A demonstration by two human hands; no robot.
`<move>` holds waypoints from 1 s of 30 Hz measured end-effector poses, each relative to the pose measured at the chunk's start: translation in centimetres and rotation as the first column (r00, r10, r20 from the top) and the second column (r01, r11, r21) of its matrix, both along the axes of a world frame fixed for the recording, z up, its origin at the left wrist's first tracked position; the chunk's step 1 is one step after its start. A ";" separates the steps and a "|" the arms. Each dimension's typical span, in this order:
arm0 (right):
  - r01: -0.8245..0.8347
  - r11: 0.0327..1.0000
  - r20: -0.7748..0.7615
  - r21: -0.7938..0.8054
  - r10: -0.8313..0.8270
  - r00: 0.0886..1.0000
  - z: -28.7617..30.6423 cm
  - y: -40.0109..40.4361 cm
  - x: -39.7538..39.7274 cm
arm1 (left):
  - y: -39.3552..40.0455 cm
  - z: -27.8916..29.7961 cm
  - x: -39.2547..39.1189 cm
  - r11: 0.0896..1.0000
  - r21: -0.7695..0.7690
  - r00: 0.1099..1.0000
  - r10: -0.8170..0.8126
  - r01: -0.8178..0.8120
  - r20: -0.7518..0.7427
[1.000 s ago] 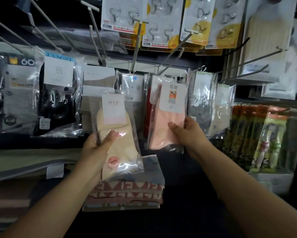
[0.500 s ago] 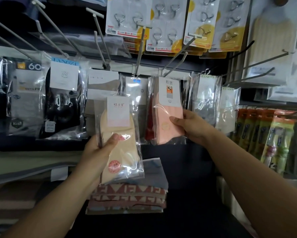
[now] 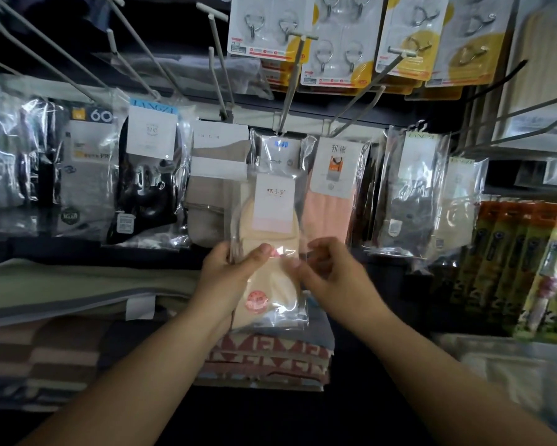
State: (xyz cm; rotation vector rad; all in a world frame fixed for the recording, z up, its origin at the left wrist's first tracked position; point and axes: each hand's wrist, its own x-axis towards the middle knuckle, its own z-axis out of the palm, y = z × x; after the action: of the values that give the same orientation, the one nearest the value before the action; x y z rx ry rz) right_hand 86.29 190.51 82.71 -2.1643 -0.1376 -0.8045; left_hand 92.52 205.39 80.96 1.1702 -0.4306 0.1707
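Note:
A clear packet of cream socks [image 3: 270, 252] with a white label and a round pink sticker stands upright in front of the display. My left hand [image 3: 228, 278] grips its left edge, thumb across the front. My right hand [image 3: 325, 278] has come to the packet's right edge, its fingers curled at the plastic; the hand is blurred. A pink sock packet [image 3: 331, 201] hangs on its peg just behind, free of both hands.
Sock packets hang in a row on metal pegs [image 3: 290, 85], black ones [image 3: 148, 175] to the left. Carded metal hooks [image 3: 338, 40] hang above. Toothbrush packs [image 3: 528, 272] stand at the right. Folded patterned cloth [image 3: 267, 358] and striped towels [image 3: 38, 358] lie below.
My right hand let go of the hanging pink sock packet and moved down-left to the cream packet. The cream packet now sits more central and upright in my left hand.

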 end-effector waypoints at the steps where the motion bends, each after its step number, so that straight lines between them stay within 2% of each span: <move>1: -0.036 0.999 -0.069 0.018 0.037 0.997 -0.4 0.6 -0.1 | -0.2 0.1 0.0 1.000 -0.007 1.000 -0.010 0.010 -0.009; 7: 0.047 0.995 -0.098 0.093 -0.038 0.994 -1.0 -0.6 1.2 | -0.2 0.0 0.5 0.999 0.043 0.998 0.018 -0.016 -0.052; 12: -0.045 0.906 0.091 0.421 0.007 0.996 0.2 -3.5 1.6 | 0.7 0.0 1.1 0.994 0.043 0.993 0.105 -0.102 -0.058; 14: -0.055 0.876 0.160 0.478 -0.025 0.987 1.4 -4.5 1.3 | 1.1 0.1 1.1 0.994 0.043 0.992 0.107 -0.104 -0.061; 21: -0.024 0.909 0.142 0.415 -0.039 0.989 5.1 -6.2 2.3 | 1.4 0.6 0.6 0.993 0.059 0.994 0.105 -0.102 -0.034; 30: -0.124 0.911 0.028 0.392 0.123 0.992 4.5 -7.4 2.7 | 1.3 0.3 0.2 0.991 0.097 0.994 0.096 -0.091 -0.045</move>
State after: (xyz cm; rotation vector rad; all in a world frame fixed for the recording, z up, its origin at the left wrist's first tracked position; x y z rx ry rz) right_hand 89.04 183.09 87.23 -1.7556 -0.1025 -0.6943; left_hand 92.70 206.70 81.31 1.2862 -0.3436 0.2041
